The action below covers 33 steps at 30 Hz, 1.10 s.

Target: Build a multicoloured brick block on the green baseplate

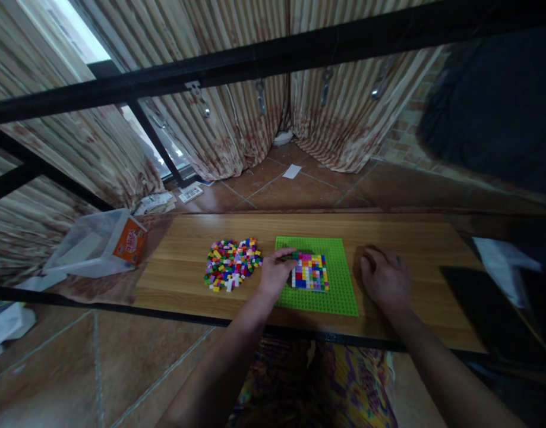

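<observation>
My left hand (276, 272) reaches over the left edge of a green studded baseplate (344, 291). Its thumb and fingers are pinched together at the upper left corner of a patch of multicoloured building bricks (311, 273). A small dark green building brick (295, 254) shows at the fingertips; whether it touches the patch is hard to make out. To the right of the baseplate, my right hand (386, 278) rests on the table, empty, with its fingers loosely bent and the thumb apart. Left of my left hand lies a pile of loose building bricks (232, 261) in many colours.
The long wooden table (179, 238) has a dark front edge. Beyond it a black metal bar (237, 62) crosses the view before striped curtains (237, 125). A clear plastic bin (90, 244) with an orange label stands at the left. A dark flat object (482, 309) lies at the right.
</observation>
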### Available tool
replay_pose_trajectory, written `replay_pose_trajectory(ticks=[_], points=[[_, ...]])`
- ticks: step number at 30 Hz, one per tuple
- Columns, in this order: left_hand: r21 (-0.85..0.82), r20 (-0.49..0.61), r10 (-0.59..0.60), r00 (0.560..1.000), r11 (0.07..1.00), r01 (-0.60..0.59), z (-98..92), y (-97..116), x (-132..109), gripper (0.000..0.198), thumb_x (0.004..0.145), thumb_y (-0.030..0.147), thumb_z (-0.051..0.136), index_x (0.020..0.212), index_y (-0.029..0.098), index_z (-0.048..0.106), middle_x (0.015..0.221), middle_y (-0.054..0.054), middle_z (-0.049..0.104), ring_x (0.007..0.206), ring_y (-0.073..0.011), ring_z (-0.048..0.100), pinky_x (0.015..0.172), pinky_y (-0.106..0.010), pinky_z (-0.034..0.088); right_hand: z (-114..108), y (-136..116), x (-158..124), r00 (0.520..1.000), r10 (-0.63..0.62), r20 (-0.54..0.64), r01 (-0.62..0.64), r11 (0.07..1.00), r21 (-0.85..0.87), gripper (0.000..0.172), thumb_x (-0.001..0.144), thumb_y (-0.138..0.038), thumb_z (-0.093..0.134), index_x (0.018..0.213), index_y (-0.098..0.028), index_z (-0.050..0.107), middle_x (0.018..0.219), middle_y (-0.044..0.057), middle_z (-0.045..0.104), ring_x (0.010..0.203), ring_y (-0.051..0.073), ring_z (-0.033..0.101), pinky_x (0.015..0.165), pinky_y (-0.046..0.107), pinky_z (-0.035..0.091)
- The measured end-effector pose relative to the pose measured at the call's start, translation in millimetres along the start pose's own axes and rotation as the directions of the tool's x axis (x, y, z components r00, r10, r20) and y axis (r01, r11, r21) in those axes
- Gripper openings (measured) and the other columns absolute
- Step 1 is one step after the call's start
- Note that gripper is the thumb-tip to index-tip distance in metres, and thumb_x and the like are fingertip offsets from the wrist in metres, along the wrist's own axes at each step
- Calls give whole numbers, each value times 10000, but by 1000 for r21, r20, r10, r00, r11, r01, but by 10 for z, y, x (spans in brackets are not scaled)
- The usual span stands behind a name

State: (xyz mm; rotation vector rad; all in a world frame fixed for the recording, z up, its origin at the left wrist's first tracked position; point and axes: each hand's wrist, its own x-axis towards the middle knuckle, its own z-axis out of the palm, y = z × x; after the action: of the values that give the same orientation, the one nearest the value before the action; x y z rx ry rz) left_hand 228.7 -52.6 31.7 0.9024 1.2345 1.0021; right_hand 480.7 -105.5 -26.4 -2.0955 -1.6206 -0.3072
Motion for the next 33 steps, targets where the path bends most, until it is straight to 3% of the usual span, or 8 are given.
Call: replay_pose_trajectory(ticks=[11,15,18,21,25,29,33], points=[[21,-11,1,1000,1000,-1,40,-27,41,293,598,78,640,849,176,755,668,29,690,578,-113,579,621,-250,478,8,21,2,1000,0,16,0,1000,-4,351,918,-362,442,1121,-176,659,1180,135,658,1037,290,558,880,433,420],[9,-1,24,1000,1000,-24,9,-27,5,291,596,103,677,870,176,744,764,3,714,653,-124,606,684,-265,496,17,28,0,1000,-12,5,12,1000,-1,336,915,-351,454,1110,-178,666,1189,129,659,1045,286,561,888,431,427],[8,-46,135,990,991,-135,-130,26,-56,320,592,143,718,910,181,731,892,-16,723,741,-127,617,731,-257,489,27,33,-2,1000,-14,2,14,1000,-14,338,920,-357,449,1109,-184,669,1188,124,663,1038,285,567,889,432,428],[30,-82,196,977,980,-195,-381,104,-108,274,631,184,686,902,178,721,827,-10,707,712,-131,603,678,-248,476,35,37,-3,1000,-6,1,6,1000,-14,345,922,-365,444,1114,-185,667,1195,125,660,1041,285,568,895,435,422],[182,-171,278,945,952,-247,-743,131,-138,151,664,187,645,803,179,704,836,-10,707,777,-142,621,746,-255,482,32,40,-7,1000,-9,5,9,1000,3,346,918,-364,442,1109,-181,665,1185,130,660,1039,286,567,894,435,419],[422,-132,365,922,862,-281,-908,15,-185,132,719,171,608,814,182,699,827,-17,709,793,-157,635,790,-283,494,27,42,-11,1000,-19,6,19,1000,18,348,910,-353,443,1123,-184,660,1171,136,660,1039,293,563,890,448,417],[689,92,434,896,622,-372,-811,-83,-267,223,792,123,559,940,200,706,955,-54,697,804,-162,628,760,-285,496,25,44,-8,1000,-9,17,9,1000,11,356,905,-352,445,1141,-187,655,1186,141,651,1053,298,559,893,459,416]])
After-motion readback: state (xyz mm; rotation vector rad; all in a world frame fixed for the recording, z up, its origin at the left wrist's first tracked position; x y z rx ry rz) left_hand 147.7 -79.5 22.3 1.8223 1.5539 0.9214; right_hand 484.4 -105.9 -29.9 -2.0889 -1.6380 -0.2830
